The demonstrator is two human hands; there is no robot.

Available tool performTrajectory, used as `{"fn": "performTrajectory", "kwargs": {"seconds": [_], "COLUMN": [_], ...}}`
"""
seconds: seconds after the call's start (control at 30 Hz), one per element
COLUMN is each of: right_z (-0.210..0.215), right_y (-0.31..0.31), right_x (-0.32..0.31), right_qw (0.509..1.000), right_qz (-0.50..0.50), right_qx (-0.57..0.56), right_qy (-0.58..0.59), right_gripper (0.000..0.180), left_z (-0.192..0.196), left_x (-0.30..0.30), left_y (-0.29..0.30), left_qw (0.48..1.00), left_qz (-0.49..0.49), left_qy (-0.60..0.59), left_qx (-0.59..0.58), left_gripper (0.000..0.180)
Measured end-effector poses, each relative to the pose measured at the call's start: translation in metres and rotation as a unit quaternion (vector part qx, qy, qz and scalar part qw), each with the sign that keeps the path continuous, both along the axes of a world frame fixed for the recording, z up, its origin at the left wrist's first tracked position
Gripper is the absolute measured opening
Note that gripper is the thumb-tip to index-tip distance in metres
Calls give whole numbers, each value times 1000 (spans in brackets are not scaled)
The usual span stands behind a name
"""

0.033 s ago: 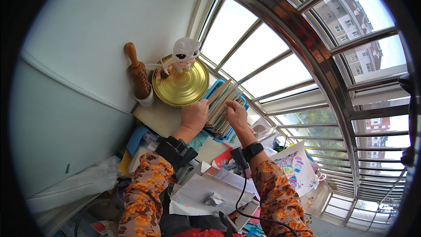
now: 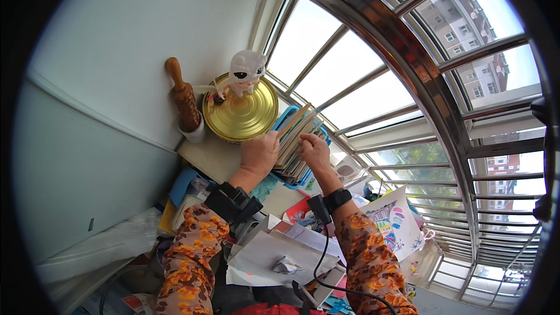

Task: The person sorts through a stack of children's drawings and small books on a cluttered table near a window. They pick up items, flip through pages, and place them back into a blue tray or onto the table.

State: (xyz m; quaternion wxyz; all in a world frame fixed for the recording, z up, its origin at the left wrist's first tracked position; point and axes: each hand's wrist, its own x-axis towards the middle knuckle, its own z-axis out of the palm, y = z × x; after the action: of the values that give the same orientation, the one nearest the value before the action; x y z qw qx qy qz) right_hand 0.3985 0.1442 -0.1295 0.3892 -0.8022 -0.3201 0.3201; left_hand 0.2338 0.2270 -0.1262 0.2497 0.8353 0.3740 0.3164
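Note:
A blue plastic basket (image 2: 324, 135) holds a tight row of thin upright papers or booklets (image 2: 298, 150). On the basket's left side, my left hand (image 2: 259, 154) is closed, its fingertips pinching the edge of a tan paper or folder (image 2: 296, 119) that leans up out of the row. My right hand (image 2: 315, 153) is at the right side of the same row, with fingers curled in against the papers. Whether a sheet lies between those fingers is too small to make out. Both wrists wear black straps with small devices.
Behind the left hand stands a round gold-lidded tin (image 2: 242, 114) with a white figurine (image 2: 247, 70) on it. A wooden rolling pin (image 2: 185, 102) rests in a white cup by the wall. Barred windows run along the right. Loose papers (image 2: 274, 262) and a colourful drawing (image 2: 392, 224) lie nearer; a black cable hangs by the right forearm.
The tan paper or folder has shifted slightly up and to the right, with my left hand moving a little along with it. My right hand stays about where it was.

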Motion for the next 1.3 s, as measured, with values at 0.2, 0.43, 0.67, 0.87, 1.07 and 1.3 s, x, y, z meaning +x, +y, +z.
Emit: {"fn": "performTrajectory", "kwargs": {"seconds": [0.2,0.43,0.67,0.87,1.07,1.3], "right_z": [95,121,133,133,129,121], "right_y": [-9,-55,-157,-204,-213,-187], "right_x": [-21,-23,12,12,8,9], "right_qw": [966,963,932,934,926,918], "right_qz": [-53,-84,-202,-234,-251,-231], "right_qx": [116,142,247,220,224,240], "right_qy": [226,215,175,156,172,214], "right_gripper": [40,32,36,38,37,38], "left_z": [74,94,30,-7,-31,-36], "left_x": [-5,2,12,51,63,54], "left_y": [-16,-46,-12,-18,-6,9], "left_qw": [981,945,988,945,947,949], "left_qz": [-105,-272,-75,-53,-34,-21], "left_qy": [-45,-131,127,293,300,285], "left_qx": [156,129,-46,-133,-106,-130], "left_gripper": [5,25,80,102,82,70]}}
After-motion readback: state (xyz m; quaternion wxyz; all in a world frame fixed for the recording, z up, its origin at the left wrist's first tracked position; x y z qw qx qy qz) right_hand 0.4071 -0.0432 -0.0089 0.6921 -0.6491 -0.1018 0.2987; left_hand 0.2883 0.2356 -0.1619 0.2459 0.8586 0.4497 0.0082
